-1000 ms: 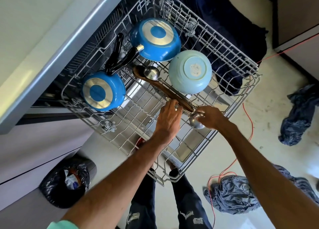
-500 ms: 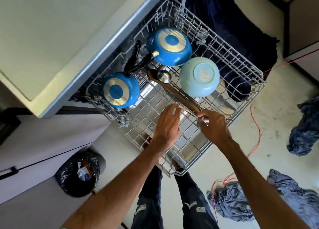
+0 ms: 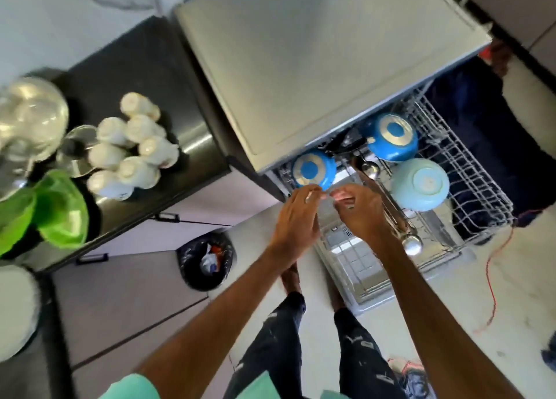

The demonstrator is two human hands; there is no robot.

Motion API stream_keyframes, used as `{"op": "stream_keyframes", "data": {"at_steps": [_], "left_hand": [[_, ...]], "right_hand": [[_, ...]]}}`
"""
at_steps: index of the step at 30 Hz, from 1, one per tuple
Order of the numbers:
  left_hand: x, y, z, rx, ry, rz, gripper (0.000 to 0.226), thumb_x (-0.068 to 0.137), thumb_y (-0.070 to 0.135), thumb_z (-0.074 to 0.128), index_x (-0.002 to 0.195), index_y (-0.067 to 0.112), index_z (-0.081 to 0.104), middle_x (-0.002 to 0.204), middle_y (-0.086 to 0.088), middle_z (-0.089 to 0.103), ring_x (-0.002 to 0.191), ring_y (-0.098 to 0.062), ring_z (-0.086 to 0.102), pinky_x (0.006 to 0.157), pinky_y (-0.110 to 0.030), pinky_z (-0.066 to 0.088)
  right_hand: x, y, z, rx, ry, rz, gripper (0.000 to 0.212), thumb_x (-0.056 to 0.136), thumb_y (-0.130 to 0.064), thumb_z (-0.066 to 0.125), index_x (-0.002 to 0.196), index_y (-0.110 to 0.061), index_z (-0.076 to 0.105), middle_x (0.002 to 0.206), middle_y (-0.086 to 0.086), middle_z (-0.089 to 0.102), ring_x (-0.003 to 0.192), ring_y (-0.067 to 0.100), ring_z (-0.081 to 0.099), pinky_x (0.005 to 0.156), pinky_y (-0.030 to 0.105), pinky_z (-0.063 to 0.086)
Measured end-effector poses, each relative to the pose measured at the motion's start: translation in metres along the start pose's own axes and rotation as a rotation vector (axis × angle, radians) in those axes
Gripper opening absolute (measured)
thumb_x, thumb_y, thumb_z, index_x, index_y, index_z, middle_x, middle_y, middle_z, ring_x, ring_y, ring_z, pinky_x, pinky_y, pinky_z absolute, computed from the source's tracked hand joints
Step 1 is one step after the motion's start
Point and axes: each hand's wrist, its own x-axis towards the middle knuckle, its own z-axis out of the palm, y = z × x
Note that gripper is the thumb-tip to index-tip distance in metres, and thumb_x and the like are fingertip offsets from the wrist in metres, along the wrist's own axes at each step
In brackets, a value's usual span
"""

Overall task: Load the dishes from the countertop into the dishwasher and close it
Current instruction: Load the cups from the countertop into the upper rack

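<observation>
Upturned blue pan (image 3: pixel 314 170), second blue pan (image 3: pixel 392 137) and pale bowl (image 3: pixel 421 183) fill the pulled-out dishwasher rack (image 3: pixel 472 173) beyond the right hand (image 3: pixel 364 215); white cups (image 3: pixel 141 155) cluster on the bench (image 3: pixel 189 128), far to its left.

I find no legible text, brand, number or sign in view: the small dark-printed label (image 3: pixel 348 233) on the dishwasher door (image 3: pixel 361 269) and the faint stamp (image 3: pixel 428 183) on the base of the pale blue bowl (image 3: pixel 406 194) are both too blurred to read.
</observation>
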Motion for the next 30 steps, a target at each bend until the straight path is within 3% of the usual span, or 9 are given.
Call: {"op": "stream_keyframes", "data": {"at_steps": [4,5,8,10,15,21,24,27,30], "left_hand": [[-0.018,-0.016,-0.073,-0.006,0.115,-0.066,0.041,0.087,0.000,0.048,0.124,0.009,0.063,0.129,-0.006,0.060,0.121,-0.022,0.054,0.105,-0.029,0.045],[-0.024,-0.022,-0.092,-0.008,0.138,-0.078,0.040,0.088,0.005,0.044,0.123,0.010,0.063,0.129,-0.005,0.060,0.120,-0.023,0.055,0.103,-0.031,0.046],[-0.042,-0.047,-0.137,-0.010,0.197,-0.122,0.043,0.092,0.020,0.032,0.120,0.011,0.064,0.126,-0.007,0.062,0.116,-0.025,0.057,0.099,-0.037,0.048],[-0.058,-0.073,-0.168,-0.006,0.236,-0.172,0.044,0.091,0.020,0.033,0.121,0.009,0.064,0.126,-0.008,0.062,0.115,-0.026,0.057,0.099,-0.038,0.048],[-0.099,-0.145,-0.228,0.016,0.377,-0.313,0.044,0.080,-0.003,0.054,0.121,0.007,0.063,0.125,-0.010,0.062,0.116,-0.028,0.057,0.101,-0.036,0.048],[-0.124,-0.217,-0.271,0.053,0.443,-0.490,0.047,0.075,0.005,0.060,0.122,0.009,0.054,0.122,-0.010,0.056,0.112,-0.030,0.052,0.101,-0.039,0.045],[-0.115,-0.232,-0.282,0.090,0.401,-0.480,0.051,0.076,0.007,0.062,0.125,0.006,0.051,0.124,-0.014,0.054,0.114,-0.032,0.052,0.100,-0.040,0.047],[-0.102,-0.242,-0.284,0.128,0.271,-0.479,0.067,0.079,0.011,0.067,0.141,-0.001,0.042,0.140,-0.022,0.048,0.128,-0.036,0.047,0.104,-0.042,0.047],[-0.087,-0.248,-0.285,0.160,0.104,-0.436,0.080,0.082,0.016,0.068,0.150,-0.006,0.030,0.149,-0.025,0.040,0.138,-0.039,0.039,0.114,-0.042,0.037]], "right_hand": [[0.001,-0.086,0.010,0.011,-0.038,-0.080,0.021,0.082,-0.004,0.073,0.101,-0.014,0.076,0.092,-0.007,0.074,0.081,0.005,0.068,0.074,-0.001,0.044],[-0.001,-0.106,0.016,0.014,-0.036,-0.102,0.022,0.081,-0.002,0.074,0.099,-0.014,0.077,0.091,-0.007,0.075,0.080,0.006,0.069,0.076,0.003,0.048],[-0.005,-0.156,0.038,0.021,-0.031,-0.159,0.022,0.079,-0.005,0.073,0.095,-0.019,0.078,0.089,-0.005,0.078,0.083,0.011,0.074,0.085,0.034,0.060],[-0.006,-0.189,0.059,0.024,-0.055,-0.182,0.022,0.077,-0.006,0.071,0.094,-0.019,0.077,0.087,-0.006,0.078,0.082,0.011,0.074,0.083,0.039,0.061],[-0.007,-0.267,0.115,0.022,-0.068,-0.219,0.016,0.082,-0.013,0.076,0.097,-0.019,0.078,0.089,-0.004,0.078,0.083,0.010,0.073,0.082,0.031,0.060],[0.005,-0.333,0.174,-0.006,-0.133,-0.219,0.024,0.080,-0.005,0.078,0.103,-0.012,0.076,0.093,0.001,0.077,0.085,0.014,0.073,0.076,0.009,0.053],[0.017,-0.346,0.188,-0.056,-0.111,-0.199,0.043,0.077,-0.010,0.084,0.118,-0.012,0.068,0.110,0.003,0.073,0.100,0.017,0.069,0.090,0.024,0.056],[0.027,-0.359,0.200,-0.158,-0.117,-0.200,0.062,0.076,-0.013,0.087,0.129,-0.009,0.058,0.125,0.008,0.065,0.114,0.022,0.061,0.096,0.028,0.047],[0.044,-0.363,0.214,-0.225,-0.135,-0.200,0.072,0.074,-0.015,0.088,0.135,-0.007,0.051,0.129,0.013,0.061,0.119,0.026,0.058,0.100,0.030,0.044]]}}
